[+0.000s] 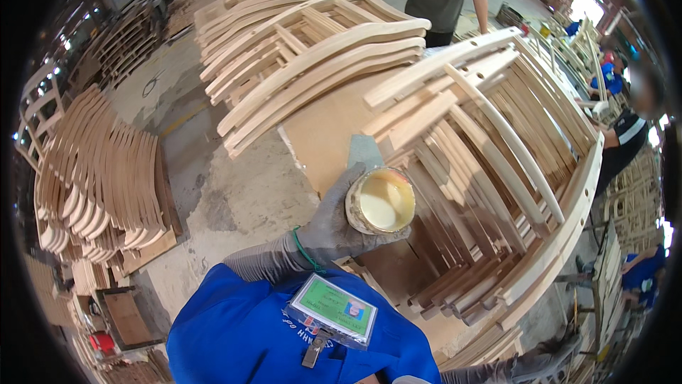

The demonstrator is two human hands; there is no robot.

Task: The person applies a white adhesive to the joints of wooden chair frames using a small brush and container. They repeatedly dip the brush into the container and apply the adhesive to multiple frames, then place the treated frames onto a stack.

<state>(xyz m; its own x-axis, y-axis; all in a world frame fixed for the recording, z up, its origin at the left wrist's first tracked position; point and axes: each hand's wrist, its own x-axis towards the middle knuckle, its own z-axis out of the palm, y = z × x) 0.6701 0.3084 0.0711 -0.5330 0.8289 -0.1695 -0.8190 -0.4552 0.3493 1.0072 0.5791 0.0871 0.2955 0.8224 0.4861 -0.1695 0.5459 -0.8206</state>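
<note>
1. A flat brown board worktop (323, 125) carries two stacks of pale, curved wooden chair-back frames: one stack (305, 50) lies across its far left corner, the other (497, 171) covers its right side and hangs over the right edge.
2. Between the stacks a bare strip of board runs from the middle down to the near edge; this is the only open surface on the worktop.
3. Left of the worktop's left edge the grey concrete floor (234, 192) lies open as far as a pile of bent wooden slats (99, 171).
4. The left hand (337, 224), in a grey glove, has its fingers curled tight around a small round pot of cream-coloured glue (380, 201), mouth upward, held above the bare strip near the near edge.
5. The left forearm comes up from the lower edge, wrist bent inward.
6. The right hand (547, 355), also in a grey glove, is low beside the right stack's near end; whether its fingers are apart or together cannot be told.
</note>
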